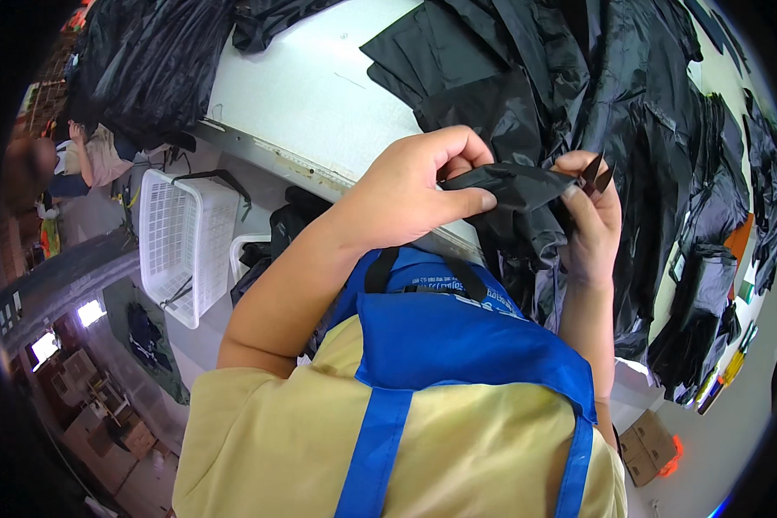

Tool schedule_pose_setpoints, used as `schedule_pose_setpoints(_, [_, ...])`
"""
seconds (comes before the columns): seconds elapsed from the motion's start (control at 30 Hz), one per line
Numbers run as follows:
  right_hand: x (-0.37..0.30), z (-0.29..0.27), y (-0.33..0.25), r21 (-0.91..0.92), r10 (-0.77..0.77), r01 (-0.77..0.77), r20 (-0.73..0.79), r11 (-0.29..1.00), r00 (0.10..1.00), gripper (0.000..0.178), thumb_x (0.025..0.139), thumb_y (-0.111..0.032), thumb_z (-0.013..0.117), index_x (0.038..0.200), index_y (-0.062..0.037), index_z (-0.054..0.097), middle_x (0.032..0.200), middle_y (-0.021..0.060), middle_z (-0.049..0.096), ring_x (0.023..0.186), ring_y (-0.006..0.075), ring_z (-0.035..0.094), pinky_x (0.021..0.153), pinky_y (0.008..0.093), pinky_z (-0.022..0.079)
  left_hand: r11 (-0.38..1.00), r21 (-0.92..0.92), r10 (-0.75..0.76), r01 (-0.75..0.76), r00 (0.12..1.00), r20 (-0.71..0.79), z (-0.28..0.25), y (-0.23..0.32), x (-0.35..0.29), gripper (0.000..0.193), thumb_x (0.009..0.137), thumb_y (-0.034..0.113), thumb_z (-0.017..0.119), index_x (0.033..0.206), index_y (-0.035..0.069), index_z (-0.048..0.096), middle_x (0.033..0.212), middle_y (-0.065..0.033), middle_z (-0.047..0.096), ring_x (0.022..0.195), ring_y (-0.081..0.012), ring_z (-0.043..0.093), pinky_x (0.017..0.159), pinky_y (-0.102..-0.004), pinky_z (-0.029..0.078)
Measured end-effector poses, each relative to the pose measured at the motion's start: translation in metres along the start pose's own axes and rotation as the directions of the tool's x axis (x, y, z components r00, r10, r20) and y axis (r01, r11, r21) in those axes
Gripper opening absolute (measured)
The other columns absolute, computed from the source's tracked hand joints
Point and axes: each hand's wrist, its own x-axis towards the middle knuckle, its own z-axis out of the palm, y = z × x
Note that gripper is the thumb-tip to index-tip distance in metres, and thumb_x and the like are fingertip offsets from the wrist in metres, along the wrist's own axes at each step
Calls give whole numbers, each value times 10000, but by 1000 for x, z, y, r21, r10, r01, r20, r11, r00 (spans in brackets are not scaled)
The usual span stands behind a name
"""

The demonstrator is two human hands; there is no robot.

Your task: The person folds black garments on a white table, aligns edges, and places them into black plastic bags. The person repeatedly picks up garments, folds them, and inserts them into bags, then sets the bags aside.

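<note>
Black fabric [522,185] lies between the left fingers [468,204] and right fingers [585,214], both pinching it.

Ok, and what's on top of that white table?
Overlapping black fabric covers the right part of the white table, with another dark heap at the picture's upper left. Bare surface shows between. Anything under the fabric is hidden.

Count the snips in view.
1: snips in the right hand, blades apart, beside the black cloth pinched by the left hand. More may be hidden under cloth.
</note>
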Motion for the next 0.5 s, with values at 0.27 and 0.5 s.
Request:
schedule_pose_setpoints(0.27, [10,-8,-3,653,100,-52,-36,755,994,291,955,-175,461,1162,8,553,1039,136,650,895,253,655,835,339,530,885,-465,28,-3,998,47,2,-15,6,239,840,26,641,1068,5,571,941,-37,644,847,-111,620,788,-261,509])
schedule_pose_setpoints(0.5, [6,-14,10,865,273,-93,-52,494,961,325,951,-230,443,1128,-13,608,1068,163,656,949,297,643,852,419,539,658,-732,156,-175,983,-95,6,-4,-1,400,849,-73,535,1203,91,446,968,-60,645,861,-157,632,769,-309,528])
